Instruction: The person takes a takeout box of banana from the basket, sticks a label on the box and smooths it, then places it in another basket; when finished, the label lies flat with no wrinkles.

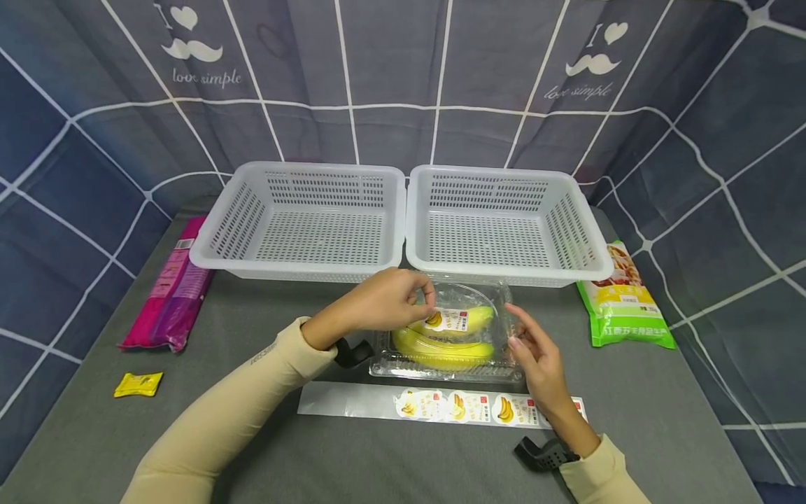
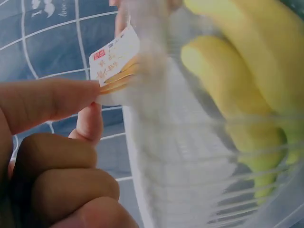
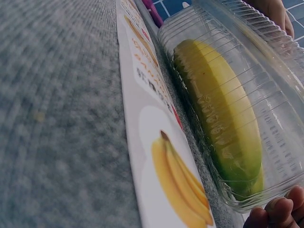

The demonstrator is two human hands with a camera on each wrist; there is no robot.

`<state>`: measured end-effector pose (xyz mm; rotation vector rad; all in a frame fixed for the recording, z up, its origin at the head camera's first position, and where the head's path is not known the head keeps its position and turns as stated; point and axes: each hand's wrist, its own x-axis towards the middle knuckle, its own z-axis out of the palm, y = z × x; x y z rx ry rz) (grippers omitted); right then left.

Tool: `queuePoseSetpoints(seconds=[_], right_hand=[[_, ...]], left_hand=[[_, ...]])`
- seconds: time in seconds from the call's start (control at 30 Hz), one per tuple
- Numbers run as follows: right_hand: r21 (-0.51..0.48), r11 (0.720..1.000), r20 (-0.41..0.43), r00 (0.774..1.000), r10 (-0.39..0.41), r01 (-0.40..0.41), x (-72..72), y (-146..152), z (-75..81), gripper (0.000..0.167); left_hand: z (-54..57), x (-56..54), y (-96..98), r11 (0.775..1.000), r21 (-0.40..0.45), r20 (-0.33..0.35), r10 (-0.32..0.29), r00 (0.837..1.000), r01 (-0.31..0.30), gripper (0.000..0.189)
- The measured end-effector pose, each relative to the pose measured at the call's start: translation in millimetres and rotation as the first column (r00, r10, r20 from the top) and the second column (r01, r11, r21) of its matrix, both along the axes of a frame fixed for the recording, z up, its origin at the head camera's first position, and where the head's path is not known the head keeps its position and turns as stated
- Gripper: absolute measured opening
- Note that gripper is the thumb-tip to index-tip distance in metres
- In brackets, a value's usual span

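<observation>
1. While checking the left hand [image 1: 397,297], note finger and thumb clamped on one end of the banana label [image 1: 453,320], other fingers curled in.
2. Label position: over the top of the clear clamshell [image 1: 447,376], around its middle in the head view. Contact with the plastic: cannot tell.
3. Label handling: probably near weightless, thin, floppy, tacky on the back. Likely to crease or cling to skin. Best held by the outermost edge.
4. Right hand [image 1: 536,357]: thumb and index finger apart, tips at the clamshell's right edge. Looks like steadying.
5. Clamshell: near the middle of the grey surface [image 1: 390,469]. Likely light, springy, slick, easy to dent on top. Take by the ribbed rim or lower corners. Holds bananas [image 1: 443,350], at least two; probably most of the weight, prone to bruising.
6. Label strip [image 1: 469,407]: along the clamshell's near edge. Bare backing at left, more labels at right, partly behind the right hand.
7. Left basket [image 1: 296,269] and right basket [image 1: 510,273]: side by side toward the surface's far edge, slotted floors showing. Likely stiff; lift by the rims.
8. Near the surface's left edge: pink package [image 1: 173,287], yellow packet [image 1: 138,384]. Toward the right edge: green bag [image 1: 630,297].
</observation>
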<state>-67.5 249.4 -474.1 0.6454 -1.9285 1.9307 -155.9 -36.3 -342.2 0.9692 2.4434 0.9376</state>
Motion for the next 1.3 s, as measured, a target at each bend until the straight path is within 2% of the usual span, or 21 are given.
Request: queuePoseSetpoints(seconds=[0.23,0.47,0.67,1.1,1.3], right_hand=[[0.006,1.0,0.003,1.0,0.004,-0.004,-0.7,-0.8,1.1,0.05],[-0.002,1.0,0.011,1.0,0.009,-0.009,0.3,-1.1,0.4,0.05],[-0.013,1.0,0.01,1.0,0.015,-0.015,1.2,-0.6,0.2,0.05],[-0.008,1.0,0.002,1.0,0.02,-0.02,1.4,-0.9,0.9,0.051],[-0.011,1.0,0.001,1.0,0.029,-0.029,1.4,-1.9,1.9,0.05]], left_hand=[[-7.0,3.4,7.2,0.994,-0.074,-0.126,0.07,0.99,-0.08,0.008],[-10.0,5.6,11.8,0.987,-0.078,-0.164,0.125,0.979,-0.139,0.008],[-13.6,5.4,13.4,0.986,-0.08,-0.205,0.127,0.97,-0.146,0.006],[-19.7,3.9,14.8,0.981,-0.104,-0.329,0.12,0.937,-0.162,0.005],[-21.5,4.7,13.7,0.985,-0.074,-0.347,0.123,0.93,-0.158,0.01]])
